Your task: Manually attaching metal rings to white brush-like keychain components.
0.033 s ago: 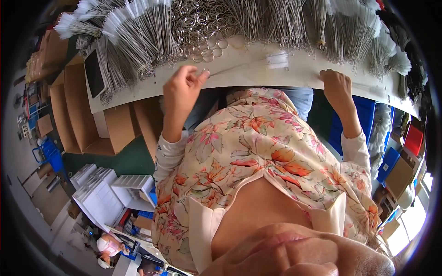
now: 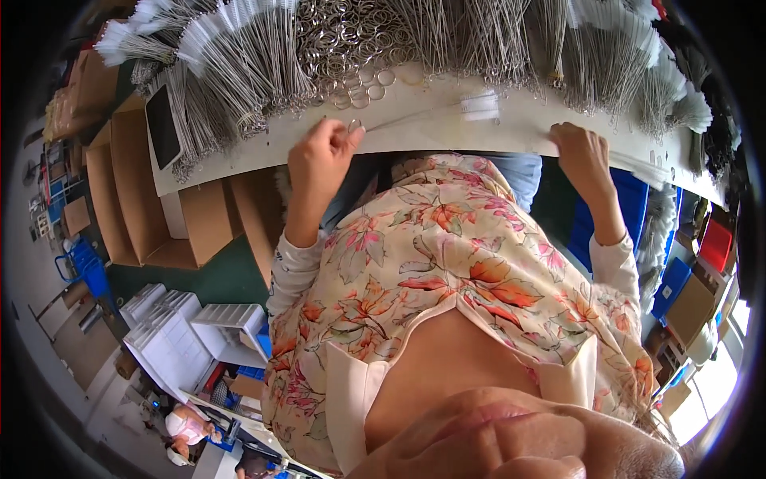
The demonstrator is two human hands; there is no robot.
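Note:
My left hand [image 2: 321, 164] is closed above the table's near edge, thumb and finger pinching a metal ring [image 2: 356, 125]. From that ring, thin wire stems [image 2: 411, 118] run right across the tabletop to white bristle heads [image 2: 480, 106] of small wire brushes. Whether every stem is threaded on the ring is too fine to tell. Farther right, my right hand [image 2: 585, 160] is over the table edge with its fingers curled together. A faint pale streak [image 2: 642, 169] lies right of it, blurred; what the fingers hold, if anything, is hidden.
Loose metal rings [image 2: 359, 36] are heaped at the far middle of the table [image 2: 431, 142]. Bundles of wire brushes [image 2: 247, 60] flank them, with more brushes [image 2: 622, 64] at right. A phone [image 2: 164, 126] rests at the left edge, near cardboard boxes [image 2: 148, 191]. A blue bin [image 2: 626, 211] stands below right.
My left hand has shifted slightly right with the ring. My right hand has moved slightly left, and the pale streak beside it sits lower. The brush heads have barely moved.

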